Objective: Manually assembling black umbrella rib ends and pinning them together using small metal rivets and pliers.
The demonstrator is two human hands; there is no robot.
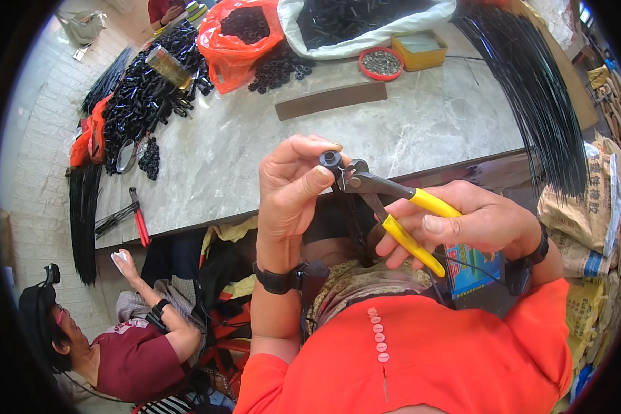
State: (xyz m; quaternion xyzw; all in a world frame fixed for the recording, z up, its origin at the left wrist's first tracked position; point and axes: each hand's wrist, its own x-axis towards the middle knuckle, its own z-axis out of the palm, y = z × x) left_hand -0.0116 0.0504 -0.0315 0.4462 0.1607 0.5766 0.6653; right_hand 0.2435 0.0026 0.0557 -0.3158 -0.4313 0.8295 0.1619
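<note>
Left hand [288,185]: pinches black round part [330,160] beyond table's [221,153] near edge. Right hand [477,215]: holds yellow-handled pliers [391,186], handles spread, head beside part. Far edge: red bag [222,67], white sack [367,48]. Right edge: black rods [531,90]. Near-left corner: red-handled pliers [141,224].

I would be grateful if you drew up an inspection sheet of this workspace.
Surface: grey table, marbled, with a dark strip lying on it.
Things in hand: black part with a round top; yellow-handled pliers, jaws right by it, exact contact unclear.
Clutter: heap of black pieces, red bag, white sack, dish of small metal bits, yellow box, black rods at the right, red-handled tool at the left.
Hands: left hand holds the black part; right hand holds the pliers, handles apart.
Cables: a dark line below the right hand may be one; cannot tell.
Surroundings: co-worker in dark red at the left; brown sacks at the right.
</note>
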